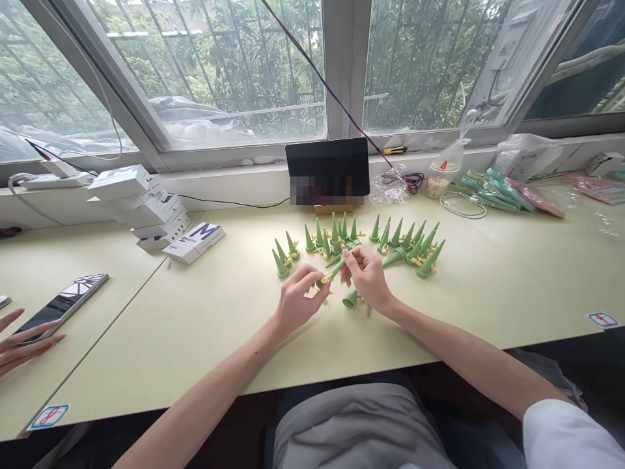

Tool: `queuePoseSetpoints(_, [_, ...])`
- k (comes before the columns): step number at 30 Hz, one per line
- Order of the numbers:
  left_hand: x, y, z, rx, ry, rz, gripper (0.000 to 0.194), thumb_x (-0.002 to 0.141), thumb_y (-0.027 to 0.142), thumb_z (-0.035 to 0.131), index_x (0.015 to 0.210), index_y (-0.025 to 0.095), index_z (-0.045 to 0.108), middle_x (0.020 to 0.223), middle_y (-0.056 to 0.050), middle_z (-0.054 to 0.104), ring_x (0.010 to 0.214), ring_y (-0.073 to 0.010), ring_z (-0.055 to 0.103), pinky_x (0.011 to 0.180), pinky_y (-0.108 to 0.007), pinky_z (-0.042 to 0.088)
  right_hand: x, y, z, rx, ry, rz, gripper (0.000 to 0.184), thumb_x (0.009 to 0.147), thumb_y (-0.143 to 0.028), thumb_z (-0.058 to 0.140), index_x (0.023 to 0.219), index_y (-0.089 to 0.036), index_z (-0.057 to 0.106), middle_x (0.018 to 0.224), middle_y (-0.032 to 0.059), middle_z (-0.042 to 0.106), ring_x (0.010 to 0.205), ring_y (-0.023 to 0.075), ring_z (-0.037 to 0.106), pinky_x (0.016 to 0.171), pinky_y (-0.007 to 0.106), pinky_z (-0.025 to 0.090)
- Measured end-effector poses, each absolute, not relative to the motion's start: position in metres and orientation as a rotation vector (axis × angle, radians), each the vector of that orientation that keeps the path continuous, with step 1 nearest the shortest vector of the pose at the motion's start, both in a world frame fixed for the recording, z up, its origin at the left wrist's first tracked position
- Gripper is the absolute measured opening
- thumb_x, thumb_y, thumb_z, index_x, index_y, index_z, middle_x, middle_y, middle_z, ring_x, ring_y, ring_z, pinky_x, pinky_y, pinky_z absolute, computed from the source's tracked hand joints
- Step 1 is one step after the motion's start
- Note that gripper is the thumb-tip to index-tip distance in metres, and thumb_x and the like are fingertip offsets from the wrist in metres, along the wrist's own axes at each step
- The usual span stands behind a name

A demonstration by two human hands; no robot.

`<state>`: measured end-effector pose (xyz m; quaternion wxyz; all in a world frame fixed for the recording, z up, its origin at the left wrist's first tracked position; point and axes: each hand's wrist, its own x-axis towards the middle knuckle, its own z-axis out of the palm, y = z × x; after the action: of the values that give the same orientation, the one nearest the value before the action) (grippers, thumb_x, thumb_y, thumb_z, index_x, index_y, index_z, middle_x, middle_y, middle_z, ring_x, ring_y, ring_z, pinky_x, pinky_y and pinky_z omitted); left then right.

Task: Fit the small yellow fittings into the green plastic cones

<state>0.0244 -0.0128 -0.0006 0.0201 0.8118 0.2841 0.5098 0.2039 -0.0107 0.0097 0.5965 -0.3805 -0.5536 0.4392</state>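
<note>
Between my two hands is a green plastic watering spike (336, 268) with a yellow valve, lying at a slant above the table. The fingers of my left hand (303, 291) are closed round its valve end. My right hand (367, 277) pinches the other end, and its fingers partly cover it. Just below my right hand, a green spike with its round open end (350, 299) towards me lies on its side. Beyond my hands several green spikes (335, 234) stand point up in a loose arc, many with yellow valves. One more spike (394, 256) leans on its side to the right.
A dark tablet screen (327, 166) stands against the window wall. White boxes (161, 212) are stacked at left. Another person's hand (24, 342) touches a phone (63, 306) there. Bagged cup (442, 172), coiled white cable (463, 204) and green and pink packets (508, 190) lie back right.
</note>
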Motion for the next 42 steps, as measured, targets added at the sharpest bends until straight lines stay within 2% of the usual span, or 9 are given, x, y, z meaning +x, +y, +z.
queuePoseSetpoints(6, [0.024,-0.013,0.000,2.501,0.917,1.496,0.017,0.086,0.015,0.067,0.102,0.020,0.062,0.084,-0.001,0.059,0.060,-0.0086,0.048,0.054,-0.022,0.046,0.219,-0.006,0.016,-0.944,-1.402,0.639,0.036,0.097,-0.054,0.053,0.079,-0.023,0.052,0.061,-0.0017,0.056,0.050,0.0136,0.055,0.050,0.027,0.046])
queuePoseSetpoints(11, [0.025,-0.013,0.000,2.462,0.929,1.474,0.010,0.090,0.012,0.059,0.097,0.019,0.063,0.082,-0.001,0.058,0.059,-0.0079,0.051,0.052,-0.020,0.047,0.243,0.010,0.019,-0.995,-1.454,0.224,0.035,0.099,-0.052,0.048,0.081,-0.023,0.057,0.063,0.0018,0.059,0.055,0.0165,0.055,0.055,0.030,0.046])
queuePoseSetpoints(17, [0.025,-0.013,-0.001,2.442,0.939,1.429,0.010,0.091,0.011,0.058,0.094,0.019,0.063,0.080,-0.001,0.059,0.060,-0.0080,0.053,0.052,-0.020,0.047,0.273,0.031,0.023,-1.087,-1.418,-0.120,0.035,0.102,-0.045,0.042,0.083,-0.022,0.060,0.074,0.0065,0.065,0.060,0.0179,0.057,0.060,0.032,0.046])
queuePoseSetpoints(25, [0.024,-0.012,-0.002,2.427,0.952,1.419,0.009,0.091,0.013,0.057,0.093,0.019,0.063,0.078,-0.001,0.060,0.060,-0.0084,0.054,0.052,-0.020,0.047,0.280,0.044,0.017,-1.163,-1.642,-0.131,0.030,0.101,-0.037,0.046,0.082,-0.020,0.063,0.074,0.0068,0.064,0.063,0.0194,0.056,0.062,0.032,0.044])
queuePoseSetpoints(35, [0.024,-0.013,-0.002,2.440,0.963,1.381,0.008,0.091,0.013,0.057,0.093,0.019,0.063,0.078,0.000,0.059,0.058,-0.0081,0.051,0.052,-0.020,0.046,0.282,0.051,0.007,-1.281,-1.749,-0.018,0.021,0.096,-0.026,0.049,0.087,-0.017,0.065,0.080,0.0089,0.069,0.068,0.0213,0.062,0.069,0.034,0.048])
queuePoseSetpoints(42, [0.024,-0.013,-0.002,2.438,0.962,1.370,0.009,0.091,0.013,0.056,0.094,0.019,0.063,0.079,0.000,0.060,0.058,-0.0078,0.052,0.051,-0.020,0.046,0.281,0.049,0.005,-1.318,-1.745,0.043,0.020,0.096,-0.027,0.049,0.100,-0.016,0.065,0.081,0.0094,0.069,0.065,0.0216,0.063,0.068,0.035,0.050])
